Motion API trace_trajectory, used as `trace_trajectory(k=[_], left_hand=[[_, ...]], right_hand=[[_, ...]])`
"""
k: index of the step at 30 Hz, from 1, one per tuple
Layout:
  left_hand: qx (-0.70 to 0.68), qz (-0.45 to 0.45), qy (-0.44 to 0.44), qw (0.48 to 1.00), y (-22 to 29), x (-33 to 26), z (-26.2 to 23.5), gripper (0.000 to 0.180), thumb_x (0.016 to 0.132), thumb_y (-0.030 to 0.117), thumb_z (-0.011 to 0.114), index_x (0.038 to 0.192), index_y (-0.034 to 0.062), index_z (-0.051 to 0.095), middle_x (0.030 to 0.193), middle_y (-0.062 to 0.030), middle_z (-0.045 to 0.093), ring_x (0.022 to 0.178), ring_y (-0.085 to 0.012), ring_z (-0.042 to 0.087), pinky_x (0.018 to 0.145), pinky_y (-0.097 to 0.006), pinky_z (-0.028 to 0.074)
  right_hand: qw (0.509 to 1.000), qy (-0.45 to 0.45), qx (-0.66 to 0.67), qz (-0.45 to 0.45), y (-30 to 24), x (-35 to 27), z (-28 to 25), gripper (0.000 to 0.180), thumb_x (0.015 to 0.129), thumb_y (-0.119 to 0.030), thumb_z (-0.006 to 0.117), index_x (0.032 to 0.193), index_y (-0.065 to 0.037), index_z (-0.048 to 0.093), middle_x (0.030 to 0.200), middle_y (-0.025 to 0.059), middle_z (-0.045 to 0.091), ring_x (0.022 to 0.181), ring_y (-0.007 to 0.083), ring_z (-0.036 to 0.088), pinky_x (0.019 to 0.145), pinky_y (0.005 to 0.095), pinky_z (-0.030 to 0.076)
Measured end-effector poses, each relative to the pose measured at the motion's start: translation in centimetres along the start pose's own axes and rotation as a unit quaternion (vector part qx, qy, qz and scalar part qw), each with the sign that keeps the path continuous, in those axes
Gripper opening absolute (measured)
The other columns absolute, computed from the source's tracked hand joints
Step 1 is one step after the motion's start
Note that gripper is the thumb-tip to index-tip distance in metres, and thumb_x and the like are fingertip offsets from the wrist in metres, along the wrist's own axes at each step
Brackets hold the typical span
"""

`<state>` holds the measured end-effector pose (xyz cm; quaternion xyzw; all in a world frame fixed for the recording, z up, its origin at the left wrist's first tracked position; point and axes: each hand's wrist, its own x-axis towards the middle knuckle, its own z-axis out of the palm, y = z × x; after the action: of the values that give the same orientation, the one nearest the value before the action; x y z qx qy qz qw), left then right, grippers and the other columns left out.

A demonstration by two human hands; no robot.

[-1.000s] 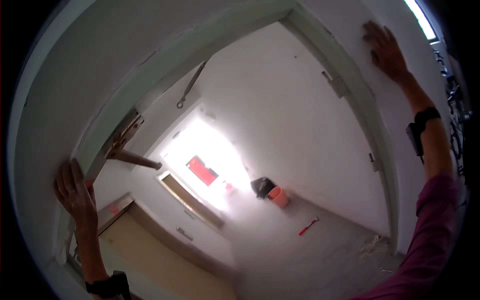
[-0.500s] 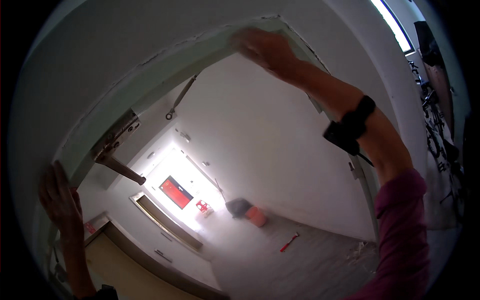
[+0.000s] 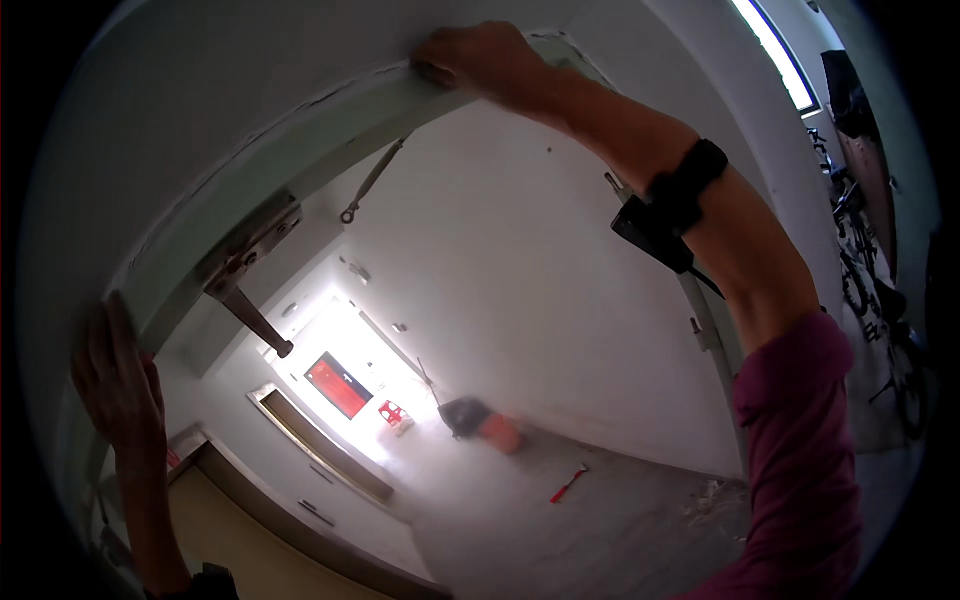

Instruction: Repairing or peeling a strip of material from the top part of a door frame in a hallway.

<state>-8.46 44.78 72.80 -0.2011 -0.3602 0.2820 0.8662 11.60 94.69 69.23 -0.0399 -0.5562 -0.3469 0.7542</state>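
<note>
We list our own body as seen from the head view.

Right hand (image 3: 480, 60): bare, no glove or ring showing. Right wrist: a black band (image 3: 690, 185) with a flat black box (image 3: 652, 232) strapped beneath it and a thin black cord trailing off. Right upper arm: a magenta sleeve (image 3: 800, 450), pushed up past the elbow.

Left hand (image 3: 120, 380): bare. Left wrist: a black band (image 3: 205, 582), only partly visible at the lower edge.

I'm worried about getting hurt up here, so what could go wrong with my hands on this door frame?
The right hand presses the top of the door frame, where cracked paint could scrape skin. The left hand sits on the frame's side just below the metal door closer arm, which might pinch or strike it if it swings.
</note>
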Motion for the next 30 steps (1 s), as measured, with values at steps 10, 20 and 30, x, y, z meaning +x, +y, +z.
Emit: trace_trajectory(k=[10,20,30], left_hand=[[-0.009,-0.010,0.002,1.000,0.7,0.4,0.6,0.054,0.103,0.025,0.053,0.153,0.0058,0.046,0.142,-0.0192,0.055,0.126,-0.0407,0.054,0.106,-0.055,0.047],[0.009,-0.003,-0.001,1.000,0.1,0.0,0.8,0.052,0.107,0.029,0.049,0.154,0.0081,0.045,0.141,-0.0181,0.054,0.126,-0.0392,0.055,0.104,-0.055,0.049],[-0.015,-0.026,0.005,1.000,0.0,-0.3,1.4,0.070,0.091,0.009,0.068,0.156,0.0113,0.042,0.148,-0.0145,0.051,0.131,-0.0369,0.053,0.107,-0.050,0.047]], right_hand=[[0.973,0.090,0.021,0.212,6.4,-3.1,1.9,0.017,0.093,-0.019,0.060,0.097,-0.004,0.066,0.086,0.0177,0.071,0.072,0.0374,0.068,0.067,0.0454,0.055],[0.992,-0.007,0.110,0.058,1.2,-0.6,1.8,0.023,0.095,-0.024,0.061,0.096,-0.002,0.066,0.094,0.0207,0.070,0.085,0.0396,0.069,0.073,0.0482,0.054],[0.973,0.024,0.073,0.217,7.1,-4.2,2.9,0.019,0.089,-0.019,0.064,0.090,0.001,0.063,0.084,0.0198,0.070,0.080,0.0378,0.069,0.072,0.0488,0.056]])
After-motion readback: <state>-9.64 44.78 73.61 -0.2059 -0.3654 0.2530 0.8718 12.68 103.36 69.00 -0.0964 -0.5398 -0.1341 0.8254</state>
